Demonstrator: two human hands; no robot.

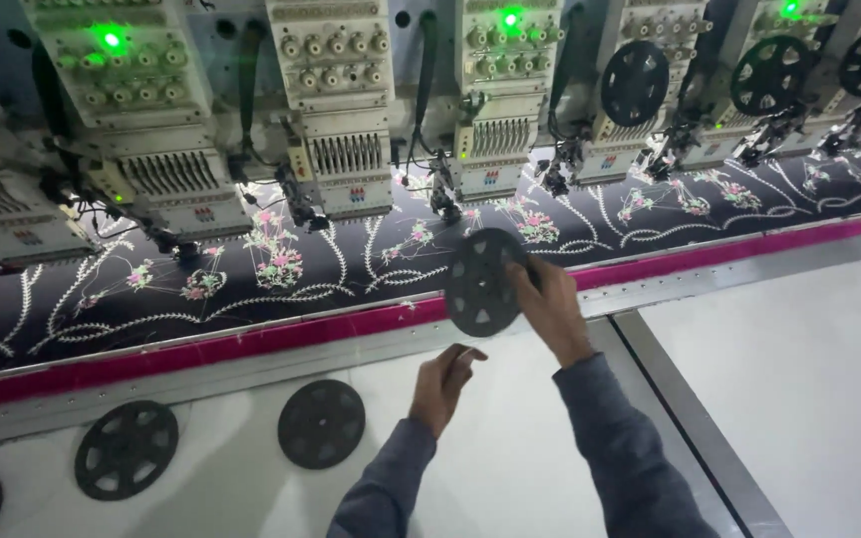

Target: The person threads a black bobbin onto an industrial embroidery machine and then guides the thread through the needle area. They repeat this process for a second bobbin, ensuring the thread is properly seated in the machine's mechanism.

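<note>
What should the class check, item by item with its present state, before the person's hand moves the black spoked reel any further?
1. Right hand grips the black spoked plastic reel: ok.
2. Left hand is free of any reel: ok.
3. Reel is held above the dark floral embroidered fabric, not touching: cannot tell.
4. Two spare black reels lie flat on the white table: ok.
5. Machine heads' needles are stopped: cannot tell.

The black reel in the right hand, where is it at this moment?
In the head view the black reel is near the centre, held up by the right hand over the embroidered dark fabric, above the left hand.
</note>
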